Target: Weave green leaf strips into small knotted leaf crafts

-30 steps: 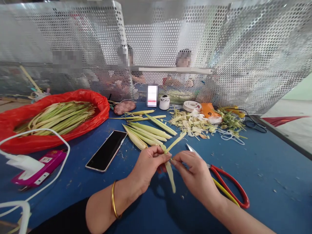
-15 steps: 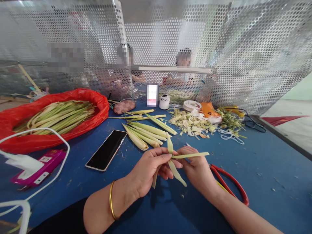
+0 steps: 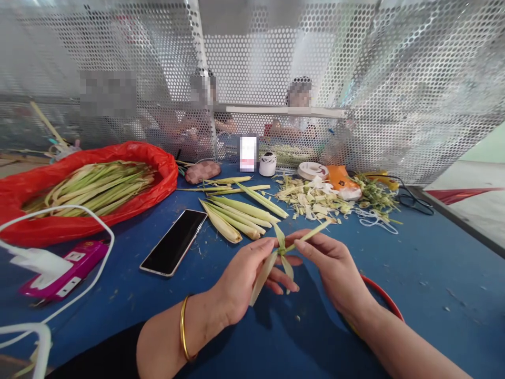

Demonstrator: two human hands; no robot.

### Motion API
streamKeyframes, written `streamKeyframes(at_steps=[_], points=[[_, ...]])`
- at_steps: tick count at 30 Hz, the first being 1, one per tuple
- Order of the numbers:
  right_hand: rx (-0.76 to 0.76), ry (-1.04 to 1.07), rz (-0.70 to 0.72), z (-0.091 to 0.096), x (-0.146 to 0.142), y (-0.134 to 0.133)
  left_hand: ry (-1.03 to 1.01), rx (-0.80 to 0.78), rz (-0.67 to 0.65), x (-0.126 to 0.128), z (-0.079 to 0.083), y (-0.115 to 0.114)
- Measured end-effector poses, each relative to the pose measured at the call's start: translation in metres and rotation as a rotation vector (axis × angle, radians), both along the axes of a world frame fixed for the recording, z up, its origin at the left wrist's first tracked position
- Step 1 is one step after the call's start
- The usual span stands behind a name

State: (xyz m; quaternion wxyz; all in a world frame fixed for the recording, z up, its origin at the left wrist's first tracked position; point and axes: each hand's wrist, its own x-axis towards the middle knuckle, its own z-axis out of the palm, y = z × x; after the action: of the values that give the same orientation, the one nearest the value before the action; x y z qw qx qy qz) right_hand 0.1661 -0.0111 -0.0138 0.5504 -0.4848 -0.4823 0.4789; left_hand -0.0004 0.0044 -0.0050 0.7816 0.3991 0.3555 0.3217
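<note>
Over the blue table (image 3: 414,273), my left hand (image 3: 246,276) and my right hand (image 3: 335,268) both pinch a folded knot of pale green leaf strips (image 3: 281,251). Loose strip ends stick out up, down and to the right of the knot. A gold bangle rings my left wrist. Red-handled scissors (image 3: 389,302) lie on the table, mostly hidden under my right hand. A pile of cut leaf strips (image 3: 236,213) lies just beyond my hands.
A red bag (image 3: 23,229) holds long green leaves at the left. A black phone (image 3: 173,242) lies left of my hands; a pink power strip (image 3: 63,273) with a white cable sits further left. Leaf scraps (image 3: 311,197), tape roll (image 3: 311,171) and perforated metal screen (image 3: 355,79) stand behind, with people beyond.
Both hands have turned and folded the strips: the single bent strip became a crossed knot. My right hand moved up and left over the scissors, covering the blades.
</note>
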Motion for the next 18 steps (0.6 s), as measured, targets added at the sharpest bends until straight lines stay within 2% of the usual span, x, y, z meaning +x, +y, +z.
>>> streamKeyframes(at_steps=[4,10,18], points=[[-0.068,0.095,-0.060,-0.005,-0.002,0.002,0.053,-0.020,-0.043,0.000,-0.002,-0.001],[-0.106,0.155,0.025,-0.009,-0.005,0.001,0.014,-0.137,-0.072,-0.001,-0.004,-0.002],[-0.096,0.126,0.098,-0.012,-0.010,0.001,0.182,-0.186,-0.060,0.000,-0.004,-0.003]])
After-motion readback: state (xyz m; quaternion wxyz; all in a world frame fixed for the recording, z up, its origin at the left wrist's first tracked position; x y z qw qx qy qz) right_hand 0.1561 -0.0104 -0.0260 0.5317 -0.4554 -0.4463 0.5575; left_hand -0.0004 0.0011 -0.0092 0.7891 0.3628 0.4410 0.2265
